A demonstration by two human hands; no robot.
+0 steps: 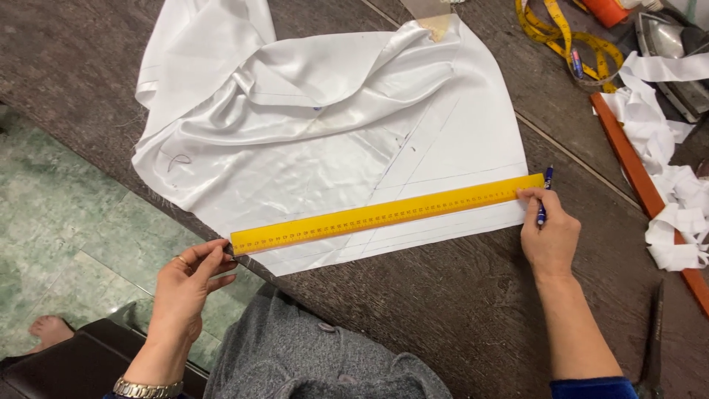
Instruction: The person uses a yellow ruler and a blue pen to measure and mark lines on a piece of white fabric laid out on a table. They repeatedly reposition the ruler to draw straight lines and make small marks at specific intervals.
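**Ruler laid across white fabric, both hands on its ends**

Landmark = yellow ruler (388,213), lying slantwise on the dark wooden table (413,295), on top of the lower edge of the white satin fabric (325,140).

Nearest the camera, below the ruler: grey garment (317,355) w/ buttons, on the wearer's lap.

Left hand (188,277) at the ruler's L end: thumb + forefinger pinch that tip, other fingers loosely curled; ring on one finger, metal watch (146,388) at the wrist.

Right hand (548,233) at the ruler's R end: fingertips press down on that end, and the same hand grips a blue pen (544,198), its upper part sticking up just past the ruler tip.

Above the ruler: fabric spreads out flat w/ thin drawn lines on it; farther up it's bunched + folded.

Right of the ruler: orange strip (641,188) along the table, heap of white fabric scraps (668,177) over it. Dark scissors (653,347) lower R.

Farthest, upper R of ruler: yellow tape measure (569,41), coiled; an iron (676,59) beside it.

Left of ruler, off the table: green tiled floor (66,222).
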